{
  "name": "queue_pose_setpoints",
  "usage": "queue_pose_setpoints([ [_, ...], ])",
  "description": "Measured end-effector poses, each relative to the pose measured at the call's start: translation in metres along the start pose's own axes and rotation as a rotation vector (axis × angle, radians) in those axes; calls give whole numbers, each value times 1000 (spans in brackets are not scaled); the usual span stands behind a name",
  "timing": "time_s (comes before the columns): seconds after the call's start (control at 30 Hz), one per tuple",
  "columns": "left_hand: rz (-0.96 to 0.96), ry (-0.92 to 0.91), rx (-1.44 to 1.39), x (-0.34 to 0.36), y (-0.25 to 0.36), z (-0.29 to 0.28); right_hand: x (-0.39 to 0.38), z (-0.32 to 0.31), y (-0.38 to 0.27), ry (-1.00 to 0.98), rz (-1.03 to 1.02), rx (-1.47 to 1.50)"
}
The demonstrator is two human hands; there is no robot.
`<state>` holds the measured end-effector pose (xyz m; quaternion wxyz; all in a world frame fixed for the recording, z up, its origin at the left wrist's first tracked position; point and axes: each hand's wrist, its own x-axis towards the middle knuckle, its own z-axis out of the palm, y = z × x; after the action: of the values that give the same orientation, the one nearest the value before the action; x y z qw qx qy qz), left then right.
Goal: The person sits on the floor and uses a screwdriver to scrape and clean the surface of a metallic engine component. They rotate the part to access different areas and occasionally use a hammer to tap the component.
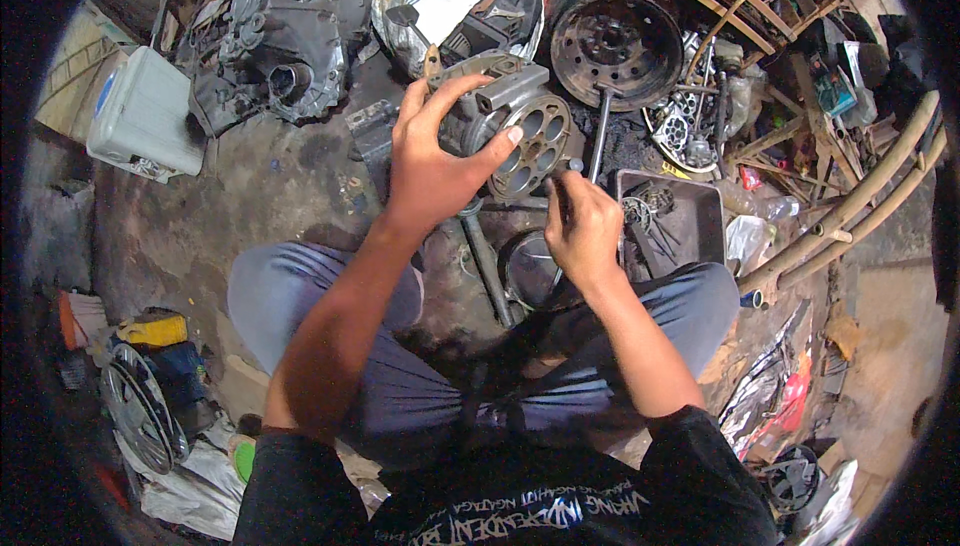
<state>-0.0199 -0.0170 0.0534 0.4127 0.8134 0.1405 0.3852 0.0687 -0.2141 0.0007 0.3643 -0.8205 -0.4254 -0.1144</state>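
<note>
A grey cast-metal compressor body [510,89] stands on the floor in front of me, its round face with several bores [541,146] turned toward me. My left hand [440,151] grips it, thumb on the edge of that face and fingers spread over the top. Just right of the face is my right hand [583,226], its fingers curled closed. A small rounded metal end [575,164] shows at its fingertips; what the fingers hold is mostly hidden. Behind that hand a long metal bar [601,136] slants up to a black steel wheel rim [616,46].
A grey tray [675,216] with loose metal parts stands right of my right hand. Below the compressor body, a dark metal rod [487,268] lies between my knees. A large gearbox casing [290,36] and a pale plastic box [148,114] are at the left. Wooden poles [850,201] lean at the right.
</note>
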Motion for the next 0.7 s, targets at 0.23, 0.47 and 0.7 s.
queue_pose_setpoints([
  [0.23,144,55,46,3,-15,1,-4,-7,-28,-246,386,423],
  [0.47,154,-26,131,9,-16,-4,8,-13,-4,-258,397,441],
  [0.7,276,-262,227,31,-11,-19,8,-15,0,-224,285,451],
])
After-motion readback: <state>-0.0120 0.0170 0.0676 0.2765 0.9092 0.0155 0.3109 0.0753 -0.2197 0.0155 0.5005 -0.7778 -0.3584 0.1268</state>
